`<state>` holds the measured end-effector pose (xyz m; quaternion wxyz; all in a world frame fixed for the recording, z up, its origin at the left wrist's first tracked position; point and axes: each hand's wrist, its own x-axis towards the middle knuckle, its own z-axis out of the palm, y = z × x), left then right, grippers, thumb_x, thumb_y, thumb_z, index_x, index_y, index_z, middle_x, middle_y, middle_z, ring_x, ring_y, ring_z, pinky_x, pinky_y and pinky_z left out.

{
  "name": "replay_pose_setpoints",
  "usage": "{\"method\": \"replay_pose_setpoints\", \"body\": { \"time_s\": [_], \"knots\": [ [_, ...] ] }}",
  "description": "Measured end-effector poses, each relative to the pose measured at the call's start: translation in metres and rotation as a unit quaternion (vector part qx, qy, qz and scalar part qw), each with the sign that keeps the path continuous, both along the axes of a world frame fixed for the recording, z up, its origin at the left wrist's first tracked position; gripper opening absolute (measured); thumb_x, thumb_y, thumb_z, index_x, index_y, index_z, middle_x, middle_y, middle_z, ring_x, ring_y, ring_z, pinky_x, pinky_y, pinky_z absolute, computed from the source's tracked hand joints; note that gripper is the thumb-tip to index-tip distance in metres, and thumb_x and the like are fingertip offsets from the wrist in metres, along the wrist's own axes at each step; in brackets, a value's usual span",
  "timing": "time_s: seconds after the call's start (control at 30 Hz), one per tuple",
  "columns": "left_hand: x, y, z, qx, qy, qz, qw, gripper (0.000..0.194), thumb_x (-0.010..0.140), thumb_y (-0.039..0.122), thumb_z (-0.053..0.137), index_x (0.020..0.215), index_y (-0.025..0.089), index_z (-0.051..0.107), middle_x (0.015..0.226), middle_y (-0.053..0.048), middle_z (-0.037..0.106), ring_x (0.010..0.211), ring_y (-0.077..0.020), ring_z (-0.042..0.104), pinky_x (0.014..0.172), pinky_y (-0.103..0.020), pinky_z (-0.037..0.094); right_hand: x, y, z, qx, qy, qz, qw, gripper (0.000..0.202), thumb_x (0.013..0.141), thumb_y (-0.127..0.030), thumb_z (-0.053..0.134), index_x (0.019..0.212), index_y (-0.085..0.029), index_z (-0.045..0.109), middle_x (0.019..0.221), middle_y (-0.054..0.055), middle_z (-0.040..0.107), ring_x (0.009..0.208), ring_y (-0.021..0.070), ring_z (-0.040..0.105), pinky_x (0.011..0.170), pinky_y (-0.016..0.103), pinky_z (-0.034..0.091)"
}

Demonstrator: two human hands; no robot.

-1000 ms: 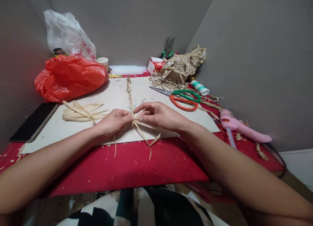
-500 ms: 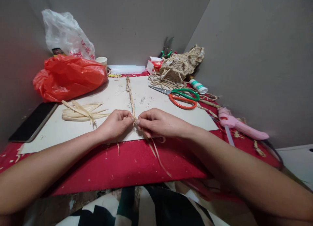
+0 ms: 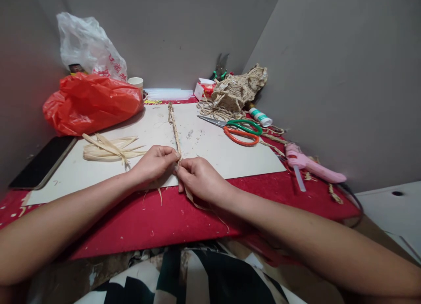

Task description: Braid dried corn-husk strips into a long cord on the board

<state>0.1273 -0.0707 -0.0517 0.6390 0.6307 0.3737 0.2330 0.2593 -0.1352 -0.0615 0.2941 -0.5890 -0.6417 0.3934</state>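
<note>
A thin braided straw cord [image 3: 175, 134] runs over the white board [image 3: 210, 163] toward me. At its near end my left hand [image 3: 161, 160] pinches the cord between thumb and fingers. My right hand [image 3: 197, 174] is just below and to the right, nearly touching the left, its fingers closed on loose straw strands [image 3: 194, 202] that trail over the red cloth. The exact grip at the fingertips is partly hidden. Flat dry straw strips [image 3: 110, 149] lie left of my left hand.
Scissors [image 3: 243, 132] lie right of the cord, with woven rope [image 3: 239, 90] behind. A pink glue gun [image 3: 312, 166] rests at the right edge. Red [image 3: 92, 103] and clear [image 3: 87, 45] plastic bags, a paper cup [image 3: 136, 81] and a phone [image 3: 44, 162] are on the left.
My right hand has moved down and left, carrying the strands with it. My left hand has stayed almost in place on the cord. The view has shifted slightly.
</note>
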Motion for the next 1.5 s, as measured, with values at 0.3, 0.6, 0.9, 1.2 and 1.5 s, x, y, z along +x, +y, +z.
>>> {"method": "replay_pose_setpoints", "body": {
  "time_s": [0.3,0.6,0.9,1.2,1.5],
  "knots": [
    [-0.005,0.001,0.0,-0.051,-0.001,-0.01,0.999,0.021,0.073,0.03,0.061,0.063,0.015,0.05,0.041,0.008,0.038,0.035,-0.0027,0.027,0.038,-0.02,0.016,-0.002,-0.017,0.008,0.097,-0.155,0.087,0.979,0.027,0.089,-0.027,0.039,0.071,-0.016,0.056,0.061,0.002,0.055,0.054,0.0109,0.043,0.057,0.025,0.032],
    [-0.004,-0.001,0.006,-0.064,0.001,-0.021,0.998,0.022,0.077,0.029,0.058,0.062,0.015,0.05,0.04,0.008,0.034,0.036,-0.0032,0.024,0.04,-0.02,0.015,0.028,-0.004,0.029,0.15,-0.07,-0.06,0.984,0.028,0.079,-0.035,0.058,0.096,-0.014,0.061,0.084,0.007,0.064,0.072,0.0149,0.056,0.063,0.024,0.04],
    [-0.003,-0.002,0.006,-0.053,-0.005,-0.021,0.998,0.021,0.074,0.031,0.061,0.063,0.016,0.051,0.039,0.009,0.032,0.038,-0.0034,0.023,0.041,-0.019,0.017,0.024,0.021,0.024,-0.064,0.014,0.066,0.996,0.019,0.083,-0.025,0.049,0.076,-0.01,0.058,0.061,0.001,0.054,0.048,0.0068,0.041,0.048,0.021,0.031],
    [-0.006,0.008,-0.006,0.046,0.087,-0.04,0.994,0.019,0.076,0.032,0.056,0.069,0.015,0.054,0.053,0.003,0.048,0.045,-0.0063,0.038,0.044,-0.019,0.023,0.029,0.027,0.028,-0.047,-0.077,0.13,0.987,0.021,0.086,-0.024,0.044,0.07,-0.013,0.051,0.062,-0.002,0.042,0.056,0.0082,0.034,0.051,0.021,0.029],
    [-0.007,0.009,0.002,0.013,0.058,-0.076,0.995,0.018,0.076,0.031,0.055,0.069,0.014,0.055,0.06,-0.001,0.057,0.051,-0.0079,0.045,0.05,-0.02,0.034,0.033,0.026,0.029,-0.043,-0.068,0.197,0.977,0.026,0.091,-0.026,0.036,0.072,-0.015,0.049,0.067,0.001,0.05,0.06,0.0102,0.043,0.061,0.023,0.037]
  ]
}}
